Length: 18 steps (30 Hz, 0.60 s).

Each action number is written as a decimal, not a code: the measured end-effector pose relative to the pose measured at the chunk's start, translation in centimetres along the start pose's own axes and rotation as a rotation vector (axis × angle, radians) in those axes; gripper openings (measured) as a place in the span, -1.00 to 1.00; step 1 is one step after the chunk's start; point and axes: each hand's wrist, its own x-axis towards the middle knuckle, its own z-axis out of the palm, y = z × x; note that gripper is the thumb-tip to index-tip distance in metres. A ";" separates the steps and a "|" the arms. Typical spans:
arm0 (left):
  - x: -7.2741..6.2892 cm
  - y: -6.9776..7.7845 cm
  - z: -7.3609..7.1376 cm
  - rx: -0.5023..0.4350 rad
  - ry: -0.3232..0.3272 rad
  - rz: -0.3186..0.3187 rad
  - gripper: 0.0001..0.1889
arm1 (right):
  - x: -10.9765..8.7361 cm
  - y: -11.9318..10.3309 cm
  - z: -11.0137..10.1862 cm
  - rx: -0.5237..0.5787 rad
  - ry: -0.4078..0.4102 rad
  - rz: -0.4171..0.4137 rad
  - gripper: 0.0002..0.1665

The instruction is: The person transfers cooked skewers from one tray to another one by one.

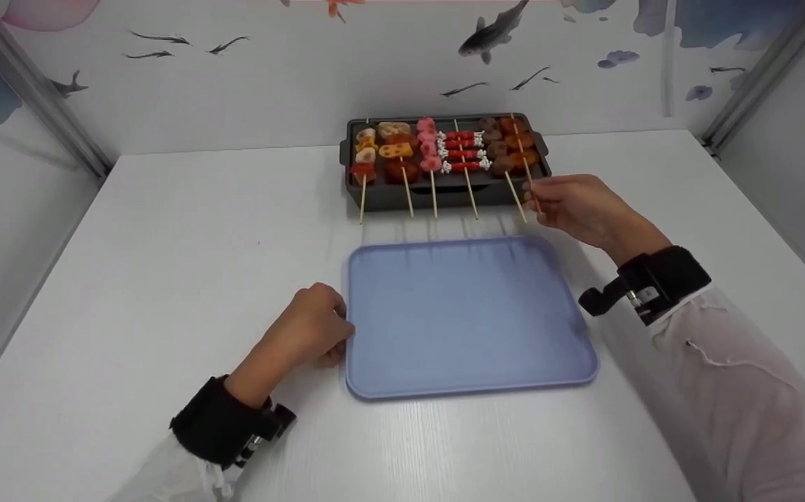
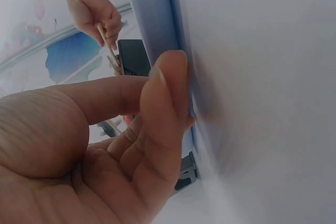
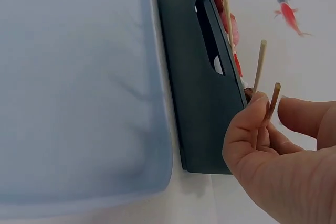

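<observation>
A light-blue tray (image 1: 469, 321) lies flat on the white table. My left hand (image 1: 315, 324) is at its left edge, thumb and fingers pinching the rim (image 2: 152, 14). Behind the tray stands a black toy grill (image 1: 437, 199), topped with a row of toy food skewers. My right hand (image 1: 573, 206), at the grill's right front corner, pinches the stick (image 3: 274, 100) of the rightmost skewer (image 1: 520, 143), whose orange-brown pieces lie on the grill. Close beside those fingers is the stick of the neighbouring skewer with brown balls (image 1: 497, 146).
Other skewers rest side by side, including a pink one (image 1: 427, 143) and a red-and-white one (image 1: 464, 150), sticks jutting over the grill's front. A white wall (image 1: 270, 104) with painted fish rises right behind the grill. Metal posts (image 1: 47, 97) stand at the back corners.
</observation>
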 end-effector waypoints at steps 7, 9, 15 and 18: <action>-0.2 0.0 0.0 -0.010 -0.003 -0.005 -0.89 | -0.3 -0.3 -0.2 0.012 0.007 -0.009 -0.62; -0.1 0.0 0.0 -0.012 -0.006 -0.001 -0.90 | -0.5 -0.4 -0.2 0.005 0.009 -0.021 -0.66; -0.1 0.0 0.1 -0.005 -0.010 0.004 -0.92 | -1.6 -0.7 -0.4 -0.017 0.010 -0.068 -0.73; -0.1 0.1 0.0 -0.009 -0.015 -0.009 -0.92 | -2.5 -1.0 -0.4 -0.021 0.008 -0.077 -0.73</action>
